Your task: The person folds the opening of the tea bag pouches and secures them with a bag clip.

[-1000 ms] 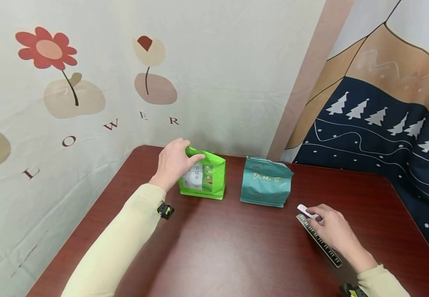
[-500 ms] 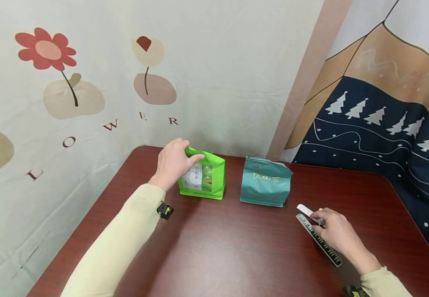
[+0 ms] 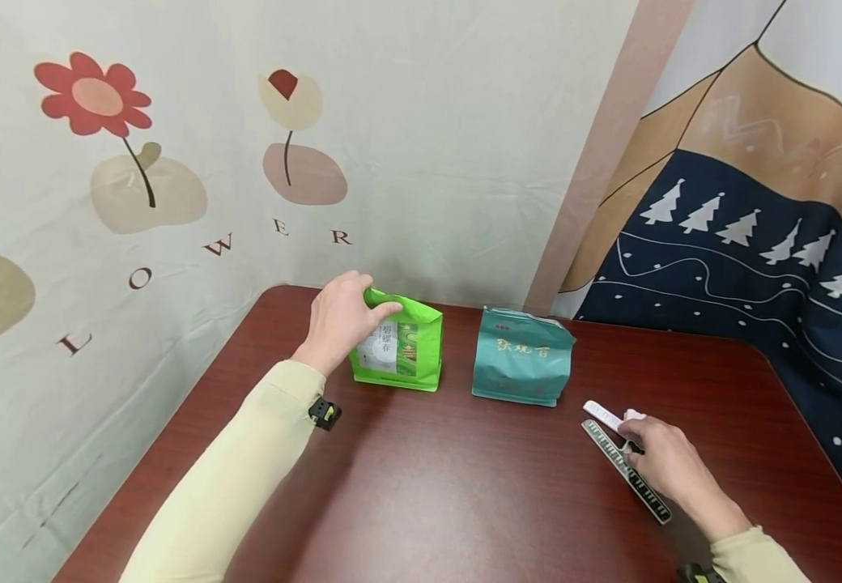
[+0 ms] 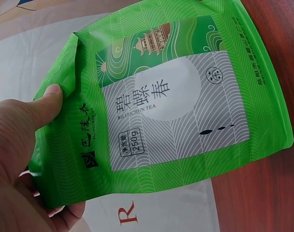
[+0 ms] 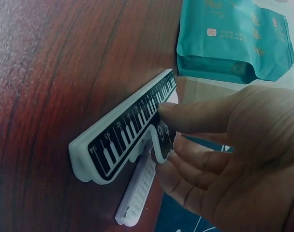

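A bright green tea bag (image 3: 427,344) stands upright at the back of the table. My left hand (image 3: 341,320) pinches its upper left corner, with the thumb on the front, as the left wrist view shows on the printed bag (image 4: 171,140). To the right, my right hand (image 3: 672,465) pinches the handle of a black bag clip (image 3: 647,494) printed with piano keys. The right wrist view shows the thumb and fingers on either side of the handle of this clip (image 5: 120,133). Beside it lies a white bag clip (image 3: 599,413), partly hidden by the hand.
A teal tea bag (image 3: 523,360) stands between the green bag and the clips. The dark red wooden table (image 3: 465,486) has its far edge against a printed curtain (image 3: 450,162) with flowers and letters. A navy curtain with white trees (image 3: 742,267) hangs at the right.
My right hand has shifted slightly to the right and down, from over the white clip to the black clip's handle. More of the white clip shows now. The left hand and green bag stay still.
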